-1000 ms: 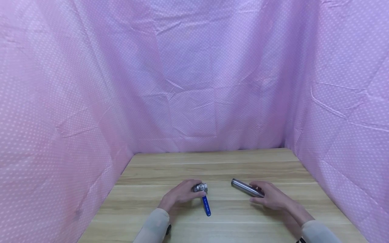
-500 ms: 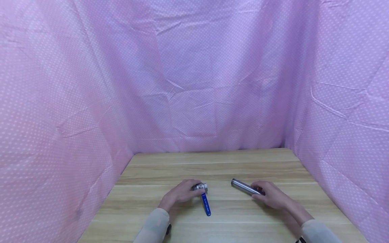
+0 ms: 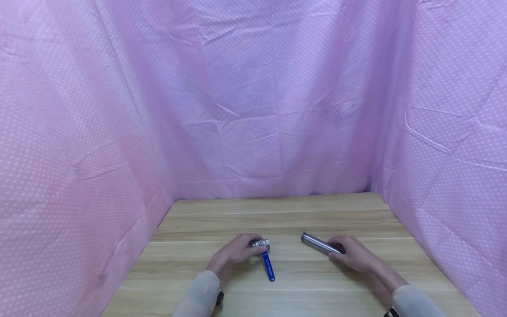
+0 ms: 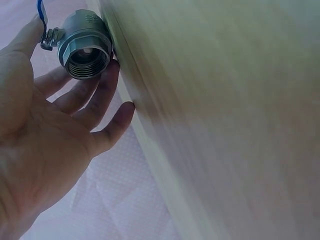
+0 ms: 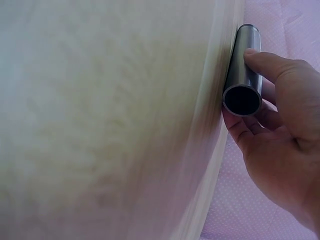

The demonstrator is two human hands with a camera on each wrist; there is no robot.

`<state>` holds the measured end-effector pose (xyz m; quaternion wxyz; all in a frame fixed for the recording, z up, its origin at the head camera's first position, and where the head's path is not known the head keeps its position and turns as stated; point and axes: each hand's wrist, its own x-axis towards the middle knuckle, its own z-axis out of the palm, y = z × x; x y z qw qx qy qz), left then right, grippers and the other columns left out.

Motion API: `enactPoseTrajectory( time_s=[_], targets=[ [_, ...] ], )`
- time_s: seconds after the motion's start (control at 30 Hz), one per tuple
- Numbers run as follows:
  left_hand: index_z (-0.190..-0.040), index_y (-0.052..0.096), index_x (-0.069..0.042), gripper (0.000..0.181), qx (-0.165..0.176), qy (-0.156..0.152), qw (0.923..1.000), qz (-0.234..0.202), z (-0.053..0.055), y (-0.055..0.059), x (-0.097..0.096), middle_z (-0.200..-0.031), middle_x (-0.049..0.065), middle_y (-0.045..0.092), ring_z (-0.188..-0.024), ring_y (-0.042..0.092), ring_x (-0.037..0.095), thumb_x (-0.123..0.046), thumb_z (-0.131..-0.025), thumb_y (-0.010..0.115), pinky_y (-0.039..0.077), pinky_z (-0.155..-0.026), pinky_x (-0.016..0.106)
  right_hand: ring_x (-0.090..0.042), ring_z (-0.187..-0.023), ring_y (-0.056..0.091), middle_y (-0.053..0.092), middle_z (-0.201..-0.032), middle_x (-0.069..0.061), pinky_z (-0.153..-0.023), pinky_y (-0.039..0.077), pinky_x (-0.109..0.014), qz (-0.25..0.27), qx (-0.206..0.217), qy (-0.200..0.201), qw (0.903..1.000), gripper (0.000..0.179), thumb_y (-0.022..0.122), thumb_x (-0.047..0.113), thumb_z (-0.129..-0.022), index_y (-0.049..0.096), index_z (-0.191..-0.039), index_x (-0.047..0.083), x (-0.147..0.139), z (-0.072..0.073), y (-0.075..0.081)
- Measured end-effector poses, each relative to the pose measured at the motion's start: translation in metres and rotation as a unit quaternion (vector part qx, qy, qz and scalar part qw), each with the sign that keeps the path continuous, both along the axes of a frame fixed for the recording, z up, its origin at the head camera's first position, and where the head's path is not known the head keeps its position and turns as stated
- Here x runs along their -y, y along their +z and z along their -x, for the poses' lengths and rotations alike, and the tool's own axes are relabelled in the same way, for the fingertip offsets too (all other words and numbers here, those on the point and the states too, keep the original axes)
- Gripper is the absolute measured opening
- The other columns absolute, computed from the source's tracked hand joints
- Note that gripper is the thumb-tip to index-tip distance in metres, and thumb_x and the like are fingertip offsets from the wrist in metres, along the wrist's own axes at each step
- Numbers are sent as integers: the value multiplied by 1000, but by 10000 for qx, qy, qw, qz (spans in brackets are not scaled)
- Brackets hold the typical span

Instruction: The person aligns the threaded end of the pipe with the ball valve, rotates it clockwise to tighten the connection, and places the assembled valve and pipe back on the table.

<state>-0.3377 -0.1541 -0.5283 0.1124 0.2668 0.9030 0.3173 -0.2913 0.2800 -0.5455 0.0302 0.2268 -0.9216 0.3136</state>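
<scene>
In the head view a metal ball valve (image 3: 261,243) with a blue lever handle (image 3: 268,267) lies on the wooden table, the lever toward the near edge. My left hand (image 3: 239,249) holds it from the left, thumb by the lever's base. The left wrist view shows the valve's threaded opening (image 4: 89,65) and fingers curled behind its body. To the right, my right hand (image 3: 352,254) grips the near end of a steel pipe (image 3: 317,242). In the right wrist view the thumb presses on the pipe (image 5: 245,70), and its hollow end faces the camera.
Pale wood-grain table (image 3: 277,215) under both hands. Pink polka-dot cloth (image 3: 257,132) hangs behind it and along both sides. The pipe's far end and the valve lie apart, with bare tabletop between.
My right thumb has come in against the pipe, closing the grip. My left thumb has shifted slightly onto the base of the lever. The valve and pipe have hardly moved.
</scene>
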Motion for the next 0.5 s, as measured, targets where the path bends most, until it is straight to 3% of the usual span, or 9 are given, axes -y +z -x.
enactPoseTrajectory(
  time_s=[0.5],
  targets=[
    [-144,74,-19,48,280,101,9992,-272,3,2,6,-118,-6,75,-105,65,11,-52,-109,72,56,-94,32,1,-87,61,77,-101,6,-76,56,-21,125,195,-185,9996,30,85,16,-97,79,-123,3,2,1,1]
  ],
)
